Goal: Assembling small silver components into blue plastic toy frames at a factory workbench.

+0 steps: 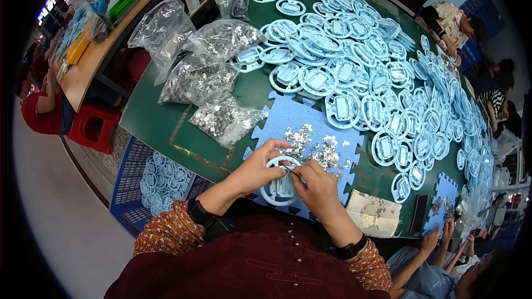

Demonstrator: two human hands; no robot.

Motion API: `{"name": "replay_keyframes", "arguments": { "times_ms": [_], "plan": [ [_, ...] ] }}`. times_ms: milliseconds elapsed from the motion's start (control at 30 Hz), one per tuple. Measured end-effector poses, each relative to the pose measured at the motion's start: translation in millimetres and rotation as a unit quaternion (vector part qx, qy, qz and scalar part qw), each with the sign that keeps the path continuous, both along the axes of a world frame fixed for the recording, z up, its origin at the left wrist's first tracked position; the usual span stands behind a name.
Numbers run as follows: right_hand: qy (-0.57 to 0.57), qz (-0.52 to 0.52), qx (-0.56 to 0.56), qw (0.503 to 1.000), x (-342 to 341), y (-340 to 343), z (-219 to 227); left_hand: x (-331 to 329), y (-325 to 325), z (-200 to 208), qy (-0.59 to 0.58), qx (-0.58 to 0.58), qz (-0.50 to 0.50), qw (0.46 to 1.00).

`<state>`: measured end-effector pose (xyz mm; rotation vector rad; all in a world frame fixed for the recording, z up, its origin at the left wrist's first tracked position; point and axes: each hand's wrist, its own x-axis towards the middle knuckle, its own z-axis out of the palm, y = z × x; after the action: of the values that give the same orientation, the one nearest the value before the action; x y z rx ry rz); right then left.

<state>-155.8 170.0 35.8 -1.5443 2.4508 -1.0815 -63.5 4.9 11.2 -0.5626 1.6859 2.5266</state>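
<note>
My left hand (254,170) is closed on the rim of a light blue round plastic part (280,202), gripping its left side over the mat's near edge. The part has a ring-shaped rim and a frame inside. My right hand (318,186) pinches at the ring's upper right; whatever sits between its fingertips is too small to name. Just beyond both hands, small silvery metal pieces (327,154) lie in loose heaps on a blue foam mat (285,115).
Many more light blue round parts (341,72) are piled across the green table (158,113). Clear bags of metal pieces (202,80) lie at left. A blue crate (123,188) of parts stands below. Cardboard (374,214) and a phone (419,214) lie at right. Other people work around the table.
</note>
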Motion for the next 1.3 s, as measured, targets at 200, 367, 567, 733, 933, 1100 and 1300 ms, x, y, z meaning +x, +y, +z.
{"name": "replay_keyframes", "arguments": {
  "times_ms": [200, 367, 567, 733, 933, 1100, 1300],
  "plan": [
    [0.015, -0.014, 0.021, 1.0, 8, 0, -7, 0, -2, 5, -0.005, 0.018, -0.012, 1.0],
    [-0.079, -0.044, -0.005, 0.996, 4, -4, -16, 4, -4, -2, -0.03, -0.001, -0.012, 0.999],
    [0.074, -0.003, 0.074, 0.994, 10, -3, -20, 5, -1, -10, 0.013, -0.082, -0.034, 0.996],
    [0.037, 0.035, -0.01, 0.999, 2, 4, -35, 4, -4, -2, -0.039, -0.006, -0.033, 0.999],
    [0.031, 0.035, -0.068, 0.997, 1, 3, -44, 4, -2, -12, 0.001, -0.015, -0.038, 0.999],
    [-0.055, 0.008, -0.076, 0.996, -1, 9, -46, 2, -9, -6, -0.044, 0.014, -0.043, 0.998],
    [-0.128, -0.026, -0.062, 0.989, 1, 4, -35, 2, -6, -15, -0.027, 0.019, -0.035, 0.999]
  ]
}}
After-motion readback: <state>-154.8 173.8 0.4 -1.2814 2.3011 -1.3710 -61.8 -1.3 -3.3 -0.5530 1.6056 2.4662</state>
